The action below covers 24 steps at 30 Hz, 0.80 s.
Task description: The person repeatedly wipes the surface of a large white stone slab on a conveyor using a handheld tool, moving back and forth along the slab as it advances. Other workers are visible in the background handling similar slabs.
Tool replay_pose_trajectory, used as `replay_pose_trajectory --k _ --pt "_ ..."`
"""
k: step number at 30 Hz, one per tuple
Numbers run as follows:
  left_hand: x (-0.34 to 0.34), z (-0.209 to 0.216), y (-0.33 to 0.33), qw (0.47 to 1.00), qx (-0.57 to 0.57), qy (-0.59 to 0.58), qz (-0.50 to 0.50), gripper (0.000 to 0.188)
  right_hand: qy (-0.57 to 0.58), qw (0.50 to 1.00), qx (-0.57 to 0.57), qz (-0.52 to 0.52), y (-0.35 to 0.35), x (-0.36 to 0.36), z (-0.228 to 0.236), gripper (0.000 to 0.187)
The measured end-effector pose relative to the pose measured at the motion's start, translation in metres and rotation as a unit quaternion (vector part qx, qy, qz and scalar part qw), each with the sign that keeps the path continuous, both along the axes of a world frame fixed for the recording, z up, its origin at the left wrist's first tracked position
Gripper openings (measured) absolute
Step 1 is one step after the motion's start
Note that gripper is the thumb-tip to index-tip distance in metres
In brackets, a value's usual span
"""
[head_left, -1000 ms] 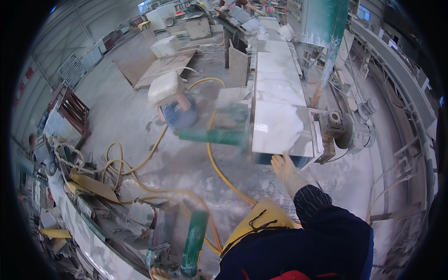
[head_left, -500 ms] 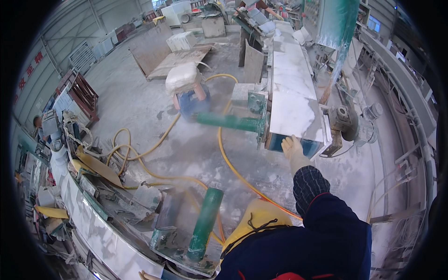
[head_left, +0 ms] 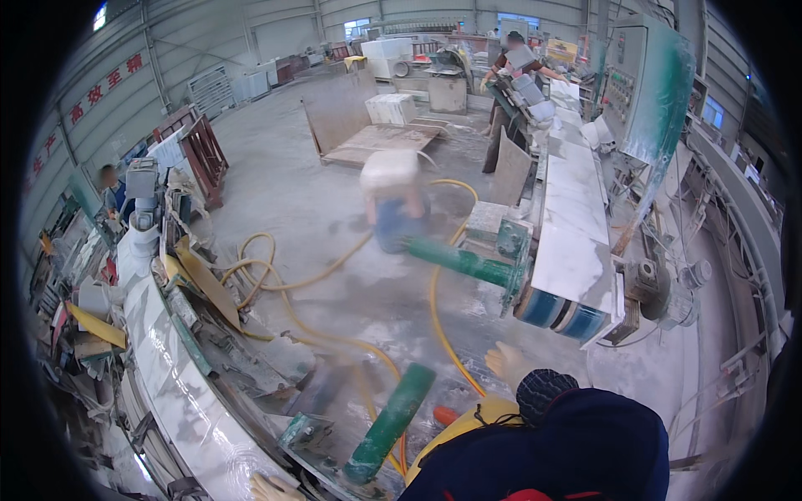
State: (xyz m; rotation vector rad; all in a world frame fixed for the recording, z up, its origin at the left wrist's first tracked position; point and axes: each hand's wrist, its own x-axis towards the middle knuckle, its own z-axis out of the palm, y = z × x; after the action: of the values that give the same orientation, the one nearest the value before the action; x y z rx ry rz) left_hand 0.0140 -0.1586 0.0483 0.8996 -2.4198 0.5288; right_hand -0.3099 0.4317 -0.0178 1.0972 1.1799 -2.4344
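Observation:
My right hand, in a cream glove, hovers over the wet floor with its fingers stretched out and nothing in them. It is apart from the near end of the white, grey-veined slab lying along the right-hand machine bed. Below that slab end, a blue roller is visible. At the bottom edge my left hand, also gloved, is partly cut off. Its fingers look extended beside the long, glossy white slab on the left bed; contact is hard to judge. A green cylinder stands between my arms.
A yellow hose loops across the floor. Another green cylinder juts from the right bed. Ahead is a padded stool. Stone scraps lie along the left bed. One person stands at the far right bed, another far left.
My right hand has left the end of the right slab and drawn back toward me. More of my left hand shows at the bottom. The view has tilted up and swung left.

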Motion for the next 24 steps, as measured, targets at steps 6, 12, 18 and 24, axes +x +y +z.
replay_pose_trajectory --k 6,12,18,24 --pt "-0.001 -0.013 -0.005 0.999 0.043 0.007 0.029 0.043 0.028 0.996 -0.008 0.082 -0.046 -0.053 0.044 0.043" --pt "0.010 -0.016 -0.006 0.999 0.001 -0.050 0.008 0.046 -0.031 0.990 0.031 0.135 -0.076 -0.063 0.040 0.039" --pt "0.002 0.016 0.015 0.990 0.138 0.004 0.021 0.048 -0.041 0.988 0.036 0.142 -0.078 -0.060 0.041 0.022" --pt "0.000 0.026 0.021 0.992 0.128 -0.002 0.007 0.049 -0.038 0.992 0.055 0.109 -0.081 -0.057 0.050 0.018"
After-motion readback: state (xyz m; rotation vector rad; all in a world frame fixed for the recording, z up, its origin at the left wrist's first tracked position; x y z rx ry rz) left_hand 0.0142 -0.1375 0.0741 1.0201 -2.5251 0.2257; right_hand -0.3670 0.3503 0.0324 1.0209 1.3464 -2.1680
